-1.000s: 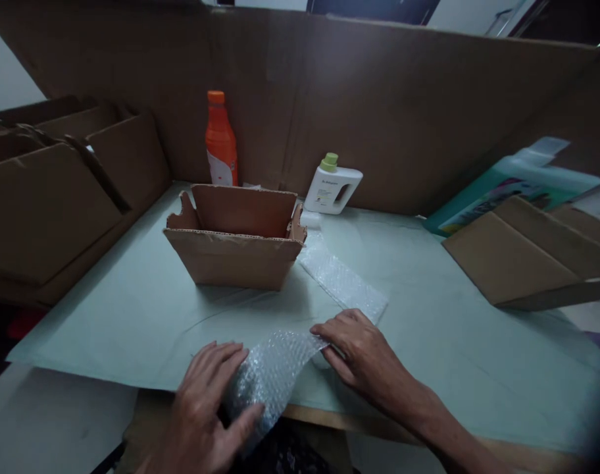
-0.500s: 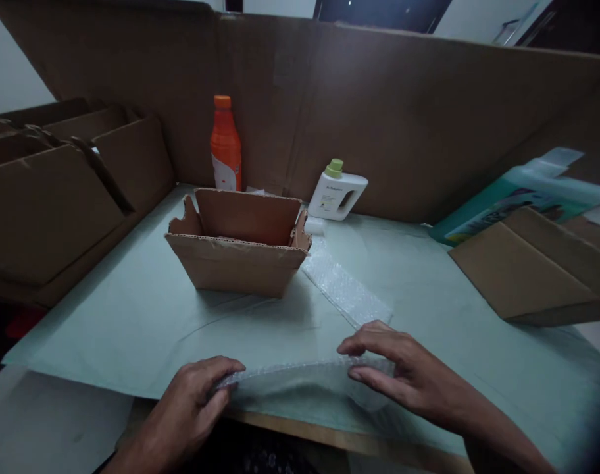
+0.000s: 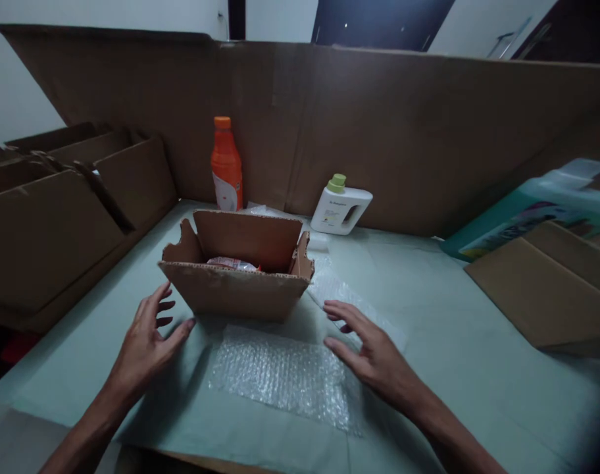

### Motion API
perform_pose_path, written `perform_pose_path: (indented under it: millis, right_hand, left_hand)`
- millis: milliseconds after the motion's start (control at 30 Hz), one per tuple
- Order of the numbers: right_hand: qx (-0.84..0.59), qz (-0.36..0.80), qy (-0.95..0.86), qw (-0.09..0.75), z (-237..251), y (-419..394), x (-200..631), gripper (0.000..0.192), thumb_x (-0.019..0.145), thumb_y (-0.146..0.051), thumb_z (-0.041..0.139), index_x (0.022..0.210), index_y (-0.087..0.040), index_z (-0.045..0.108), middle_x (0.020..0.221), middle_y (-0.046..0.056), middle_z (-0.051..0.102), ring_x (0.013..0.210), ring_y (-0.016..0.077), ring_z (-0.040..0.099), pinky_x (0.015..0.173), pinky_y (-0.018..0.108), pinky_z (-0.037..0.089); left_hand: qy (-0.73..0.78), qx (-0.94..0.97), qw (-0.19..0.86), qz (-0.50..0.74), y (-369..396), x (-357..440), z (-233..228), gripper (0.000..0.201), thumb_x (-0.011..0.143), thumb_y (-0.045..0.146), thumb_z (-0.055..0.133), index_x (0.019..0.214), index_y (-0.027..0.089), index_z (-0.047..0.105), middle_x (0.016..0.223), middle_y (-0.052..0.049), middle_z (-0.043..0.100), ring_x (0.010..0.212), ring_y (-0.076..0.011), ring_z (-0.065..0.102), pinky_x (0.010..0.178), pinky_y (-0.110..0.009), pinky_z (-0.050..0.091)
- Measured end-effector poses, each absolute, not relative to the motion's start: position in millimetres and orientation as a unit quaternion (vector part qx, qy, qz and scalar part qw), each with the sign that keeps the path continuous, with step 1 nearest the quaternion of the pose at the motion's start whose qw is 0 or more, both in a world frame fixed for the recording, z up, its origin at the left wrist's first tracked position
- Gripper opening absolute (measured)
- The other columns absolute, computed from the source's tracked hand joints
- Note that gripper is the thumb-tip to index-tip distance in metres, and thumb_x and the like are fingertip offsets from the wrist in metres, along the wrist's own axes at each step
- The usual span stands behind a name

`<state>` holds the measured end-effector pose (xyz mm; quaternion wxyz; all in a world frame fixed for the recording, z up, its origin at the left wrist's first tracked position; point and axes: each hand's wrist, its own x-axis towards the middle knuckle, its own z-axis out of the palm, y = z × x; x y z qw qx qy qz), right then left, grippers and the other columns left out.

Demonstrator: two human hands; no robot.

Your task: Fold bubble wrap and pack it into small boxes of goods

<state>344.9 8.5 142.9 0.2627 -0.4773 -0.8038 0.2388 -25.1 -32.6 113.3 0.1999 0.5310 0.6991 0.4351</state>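
A sheet of bubble wrap (image 3: 285,375) lies flat on the pale green table cover, close to the front edge. Behind it stands an open cardboard box (image 3: 235,293) with a plastic-wrapped item (image 3: 233,264) partly showing inside; its kind I cannot make out. My left hand (image 3: 149,332) is open, fingers apart, beside the box's lower left corner. To the right of the box, over the bubble wrap's right end, my right hand (image 3: 364,345) is also open and holds nothing. A second strip of bubble wrap (image 3: 347,296) lies behind my right hand.
An orange bottle (image 3: 225,164) and a white jug with a green cap (image 3: 340,207) stand at the back against a cardboard wall (image 3: 403,138). Larger cardboard boxes (image 3: 48,243) line the left. On the right, a teal jug (image 3: 522,214) leans behind another cardboard box (image 3: 547,289).
Both hands have let go of the bubble wrap, which now lies flat. They have moved forward and apart, toward the two sides of the box. The view has tilted up slightly.
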Motion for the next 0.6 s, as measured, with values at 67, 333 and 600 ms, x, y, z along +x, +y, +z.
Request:
perform_pose_path:
  millis: [67, 333, 600]
  right_hand:
    - [-0.449, 0.274, -0.804, 0.276, 132, 14, 322, 0.057, 0.091, -0.032, 0.060, 0.146, -0.025, 0.046, 0.145, 0.015, 0.055, 0.117, 0.0272, 0.064, 0.086, 0.043, 0.059]
    - [-0.459, 0.325, -0.766, 0.313, 107, 41, 289, 0.066, 0.084, -0.028, 0.062, 0.145, -0.018, 0.040, 0.135, 0.017, 0.059, 0.108, 0.0285, 0.063, 0.083, 0.045, 0.058]
    - [-0.536, 0.219, -0.749, 0.322, 110, 70, 356, 0.056, 0.090, -0.037, 0.057, 0.142, -0.018, 0.048, 0.141, 0.017, 0.058, 0.125, 0.0306, 0.058, 0.095, 0.049, 0.054]
  left_hand:
    - [0.682, 0.506, 0.260, 0.460, -20, -29, 112, 0.077, 0.076, 0.050, 0.070, 0.142, 0.021, 0.043, 0.140, -0.015, 0.054, 0.118, -0.0310, 0.062, 0.087, -0.044, 0.059]
    - [0.654, 0.528, 0.334, 0.427, 12, -9, 98, 0.049, 0.079, 0.042, 0.066, 0.120, 0.017, 0.056, 0.112, -0.011, 0.069, 0.110, -0.0304, 0.066, 0.090, -0.043, 0.057]
    - [0.615, 0.582, 0.355, 0.396, 51, 16, 104, 0.071, 0.080, 0.040, 0.061, 0.143, 0.014, 0.042, 0.138, -0.020, 0.058, 0.123, -0.0329, 0.060, 0.099, -0.049, 0.052]
